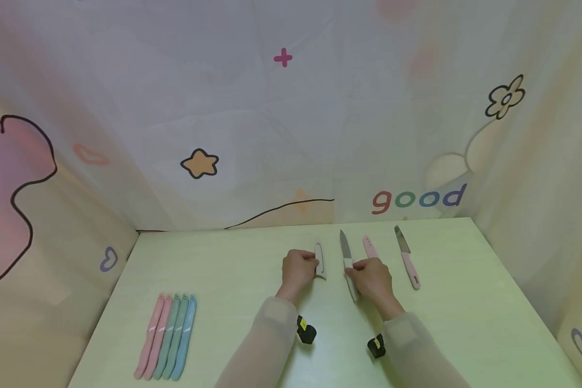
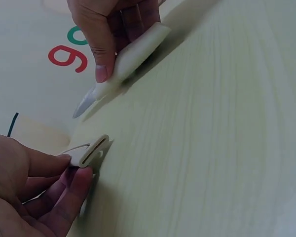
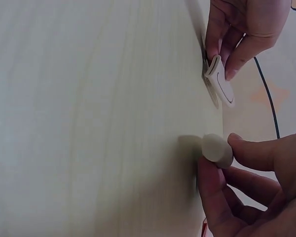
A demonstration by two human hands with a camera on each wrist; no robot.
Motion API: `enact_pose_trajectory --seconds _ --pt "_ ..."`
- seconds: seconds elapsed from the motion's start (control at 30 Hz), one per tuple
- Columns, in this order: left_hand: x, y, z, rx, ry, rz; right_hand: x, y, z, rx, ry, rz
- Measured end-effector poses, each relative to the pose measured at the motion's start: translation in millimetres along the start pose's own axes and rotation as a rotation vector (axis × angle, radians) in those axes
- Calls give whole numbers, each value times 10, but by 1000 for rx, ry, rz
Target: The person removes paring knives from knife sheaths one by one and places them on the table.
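My left hand (image 1: pixel 297 272) pinches a white blade sheath (image 1: pixel 320 261) between thumb and fingers, its slotted end toward me. A little to the right, my right hand (image 1: pixel 375 281) grips a paring knife (image 1: pixel 345 245) by its white handle, the bare blade pointing away from me. Sheath and knife are apart, side by side. In the left wrist view the slot of the sheath (image 2: pixel 94 150) shows plainly, and the knife handle (image 2: pixel 138 54) is held close over the table. The right wrist view shows the handle's rounded butt (image 3: pixel 216 149) between thumb and fingers.
Beyond my right hand lies a pink sheath (image 1: pixel 369 246), partly hidden by it. A pink-handled knife (image 1: pixel 410 269) rests farther right. Several slim pink, green and blue wavy sticks (image 1: pixel 167 337) lie side by side at the left. A printed curtain (image 1: pixel 252 118) stands behind the table (image 1: pixel 242 269).
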State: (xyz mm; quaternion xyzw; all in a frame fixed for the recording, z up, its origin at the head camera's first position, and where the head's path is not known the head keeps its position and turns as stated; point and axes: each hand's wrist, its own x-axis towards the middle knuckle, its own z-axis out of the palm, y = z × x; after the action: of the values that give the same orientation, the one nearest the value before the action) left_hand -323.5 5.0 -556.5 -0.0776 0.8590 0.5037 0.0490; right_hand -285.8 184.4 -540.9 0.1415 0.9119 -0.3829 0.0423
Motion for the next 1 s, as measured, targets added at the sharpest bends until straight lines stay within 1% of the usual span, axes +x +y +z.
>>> enact_pose_trajectory --seconds 0.13,0.23,0.4,0.5,0.67,0.83,1.0 --pt "72 20 32 -6 -10 -13 50 -39 -10 -18 8 -2" --pt "116 48 52 7 -17 2 87 -66 -9 -24 11 -3" --pt "174 102 86 84 4 40 145 -91 24 -45 16 -26" --pt "202 127 98 113 10 41 184 -90 49 -73 25 -50" --pt "239 156 95 124 -3 20 235 -110 85 -94 47 -72" --pt "277 168 103 135 10 9 273 -143 119 -87 71 -68" --pt "300 165 109 142 11 17 306 -137 128 -87 81 -52"
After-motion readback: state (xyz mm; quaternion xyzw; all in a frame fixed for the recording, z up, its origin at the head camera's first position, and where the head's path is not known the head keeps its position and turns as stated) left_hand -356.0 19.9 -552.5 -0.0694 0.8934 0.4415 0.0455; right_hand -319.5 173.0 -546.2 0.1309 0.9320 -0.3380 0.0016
